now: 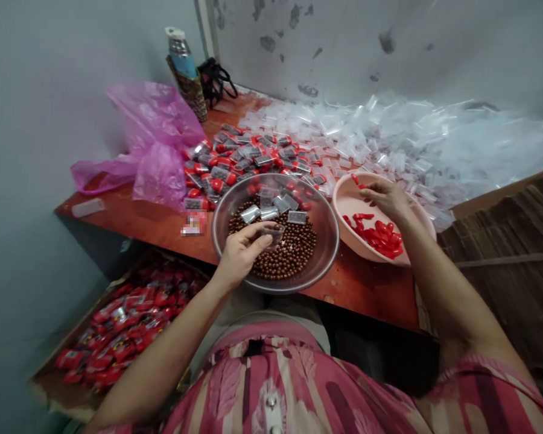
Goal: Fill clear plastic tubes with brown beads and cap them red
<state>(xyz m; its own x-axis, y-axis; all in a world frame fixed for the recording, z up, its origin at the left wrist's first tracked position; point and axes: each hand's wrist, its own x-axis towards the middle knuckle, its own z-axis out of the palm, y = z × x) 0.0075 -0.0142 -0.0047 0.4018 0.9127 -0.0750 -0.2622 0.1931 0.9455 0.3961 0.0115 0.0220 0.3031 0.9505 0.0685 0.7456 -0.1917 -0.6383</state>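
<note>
My left hand point(244, 250) is closed on a small clear plastic case point(274, 234), held over a metal bowl point(219, 226). Brown round beads point(287, 259) fill the bottom of this bowl, with several clear cases point(270, 213) and red-capped pieces lying on them at the far side. Over the pink basin point(416, 232), my right hand point(386, 198) pinches a small red plastic cap point(356, 181) between its fingertips. More red caps point(382, 238) lie in a heap at the basin's bottom.
Behind the bowl lie filled, red-capped cases point(248, 157); a wide heap of clear cases point(389, 138) spreads right. A pink plastic bag point(156, 150) and a bottle point(183, 57) stand left. Below the red table point(375, 295) is a carton of red packets point(131, 319). Stacked cardboard point(511, 241) borders the right.
</note>
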